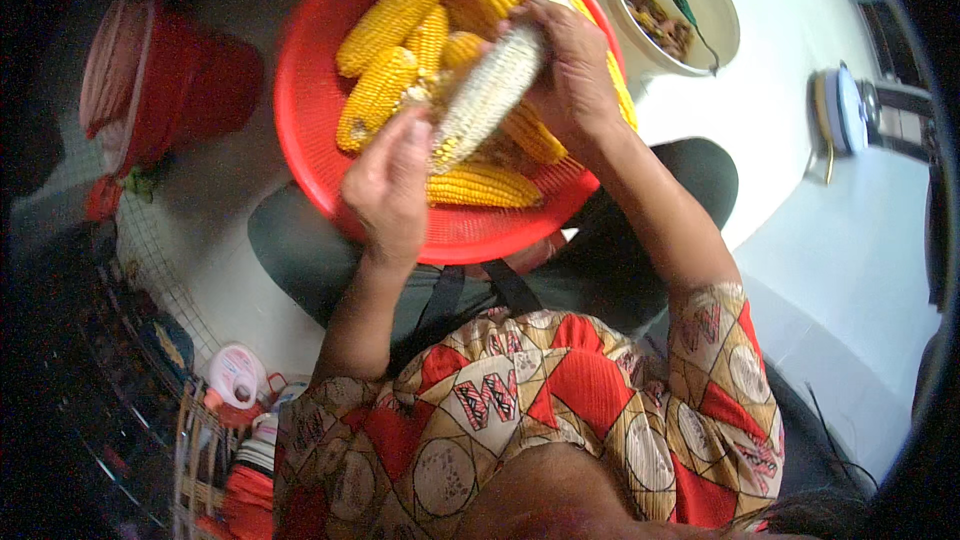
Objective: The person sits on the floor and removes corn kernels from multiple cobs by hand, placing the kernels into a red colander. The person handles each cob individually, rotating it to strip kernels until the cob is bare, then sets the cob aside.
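A round red plastic basket (300,127) rests at my lap and holds several yellow corn cobs (397,11). Over it I hold a mostly bare, whitish corn cob (491,97), tilted, with a few yellow kernels left at its lower end. My right hand (574,60) grips its upper end. At the lower end is my left hand (394,180), fingers bent and close together near the remaining kernels; whether it pinches the cob is blurred. Loose kernels and husk bits lie among the cobs.
At the upper right stands a white bucket (624,52) with scraps inside and a green strip across it. A red bucket (195,82) is at the left. A wire rack, a pink-and-white plastic jug (236,375) and a wicker basket (196,465) are at the lower left.
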{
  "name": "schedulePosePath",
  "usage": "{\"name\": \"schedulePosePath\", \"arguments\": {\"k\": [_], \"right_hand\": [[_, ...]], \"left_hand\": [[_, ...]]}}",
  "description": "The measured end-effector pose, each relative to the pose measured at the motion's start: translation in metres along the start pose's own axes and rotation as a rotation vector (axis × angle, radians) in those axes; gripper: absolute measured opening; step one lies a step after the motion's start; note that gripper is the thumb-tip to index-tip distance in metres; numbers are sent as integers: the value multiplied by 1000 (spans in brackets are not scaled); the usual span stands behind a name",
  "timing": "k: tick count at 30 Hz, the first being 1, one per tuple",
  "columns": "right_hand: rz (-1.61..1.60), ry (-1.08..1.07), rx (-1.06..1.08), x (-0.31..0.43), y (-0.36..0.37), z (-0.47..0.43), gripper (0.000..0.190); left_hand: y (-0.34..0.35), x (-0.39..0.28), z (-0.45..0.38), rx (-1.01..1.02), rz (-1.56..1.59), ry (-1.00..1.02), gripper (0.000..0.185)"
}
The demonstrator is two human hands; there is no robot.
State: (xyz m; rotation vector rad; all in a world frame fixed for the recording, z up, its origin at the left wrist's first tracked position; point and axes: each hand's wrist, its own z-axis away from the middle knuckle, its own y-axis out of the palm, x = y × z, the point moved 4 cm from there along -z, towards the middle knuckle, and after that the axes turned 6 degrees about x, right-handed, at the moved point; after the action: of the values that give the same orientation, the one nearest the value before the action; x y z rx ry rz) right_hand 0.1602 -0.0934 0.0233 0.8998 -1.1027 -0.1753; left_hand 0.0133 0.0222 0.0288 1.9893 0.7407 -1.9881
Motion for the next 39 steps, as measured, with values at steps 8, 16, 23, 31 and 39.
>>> {"name": "schedulePosePath", "arguments": {"k": [8, 16, 23, 31, 39], "right_hand": [[51, -51, -101, 8, -8, 3, 24], [195, -103, 55, 3, -15, 2, 28], [603, -125, 6, 4, -20, 0, 30], [590, -65, -30, 4, -14, -7, 30], [399, -74, 9, 4, -19, -7, 30]], "left_hand": [[11, -16, 20, -82, -344, 706, 27], [28, -4, 14, 113, -634, 616, 18], [34, -3, 33, 295, -1074, 937, 13], [36, 6, 29, 544, -517, 497, 13], [24, -7, 13, 74, -372, 483, 32]]}}
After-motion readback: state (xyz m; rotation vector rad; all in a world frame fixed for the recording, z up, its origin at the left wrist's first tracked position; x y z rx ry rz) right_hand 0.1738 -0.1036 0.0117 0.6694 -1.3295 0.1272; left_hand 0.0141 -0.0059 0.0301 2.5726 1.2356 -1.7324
